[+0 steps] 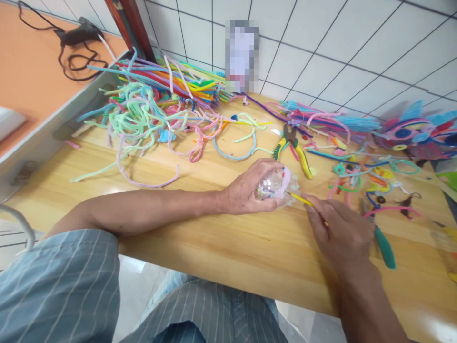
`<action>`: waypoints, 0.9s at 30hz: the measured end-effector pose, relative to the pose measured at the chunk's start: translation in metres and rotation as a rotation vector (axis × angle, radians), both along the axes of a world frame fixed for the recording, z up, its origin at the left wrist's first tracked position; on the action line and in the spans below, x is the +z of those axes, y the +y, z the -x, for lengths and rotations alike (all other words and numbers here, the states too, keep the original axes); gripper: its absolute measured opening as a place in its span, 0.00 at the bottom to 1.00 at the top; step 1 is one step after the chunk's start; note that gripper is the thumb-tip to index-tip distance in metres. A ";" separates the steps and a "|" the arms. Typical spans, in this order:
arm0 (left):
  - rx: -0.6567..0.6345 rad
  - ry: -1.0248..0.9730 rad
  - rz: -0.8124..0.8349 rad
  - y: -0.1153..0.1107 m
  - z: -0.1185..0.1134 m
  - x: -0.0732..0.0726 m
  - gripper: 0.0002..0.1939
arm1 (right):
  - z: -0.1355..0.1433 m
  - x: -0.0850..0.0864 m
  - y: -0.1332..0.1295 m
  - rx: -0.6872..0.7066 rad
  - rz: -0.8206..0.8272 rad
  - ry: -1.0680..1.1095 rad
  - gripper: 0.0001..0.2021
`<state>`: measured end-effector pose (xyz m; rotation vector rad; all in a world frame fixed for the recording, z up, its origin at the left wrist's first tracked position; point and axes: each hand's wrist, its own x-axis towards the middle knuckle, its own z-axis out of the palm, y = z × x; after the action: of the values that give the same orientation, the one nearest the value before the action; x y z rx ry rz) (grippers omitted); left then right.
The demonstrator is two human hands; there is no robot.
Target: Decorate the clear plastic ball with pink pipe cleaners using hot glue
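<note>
My left hand is wrapped round a clear, rounded plastic piece with coloured specks inside and a pale pink band near its right end. Between the fingers of my right hand is a thin yellow pencil-like tool. Its narrow dark tip reaches the right end of the clear piece; whether it touches I cannot tell. Just beyond my left hand lie yellow-and-black pliers, jaws toward the wall. A green-handled tool lies partly behind my right hand.
Tangled and straight pipe cleaners cover the back left of the wooden table. More pipe cleaner bundles and loose scraps lie at the right. A colourful craft figure stands by the tiled wall. Far left is a black cable.
</note>
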<state>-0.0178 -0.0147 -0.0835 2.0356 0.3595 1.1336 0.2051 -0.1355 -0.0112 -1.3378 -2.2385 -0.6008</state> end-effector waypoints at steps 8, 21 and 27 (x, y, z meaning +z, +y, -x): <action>0.001 -0.039 -0.093 0.002 0.000 -0.004 0.38 | -0.002 -0.003 -0.003 0.005 0.034 0.011 0.13; 0.033 -0.053 -0.184 0.003 0.001 -0.002 0.39 | -0.004 -0.007 -0.001 0.056 0.020 0.023 0.12; 0.027 -0.031 -0.168 0.003 0.002 -0.001 0.40 | -0.001 -0.006 -0.001 0.068 0.014 0.018 0.13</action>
<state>-0.0203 -0.0120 -0.0841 2.1612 0.2845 1.2467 0.2062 -0.1364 -0.0172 -1.2631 -2.2681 -0.5474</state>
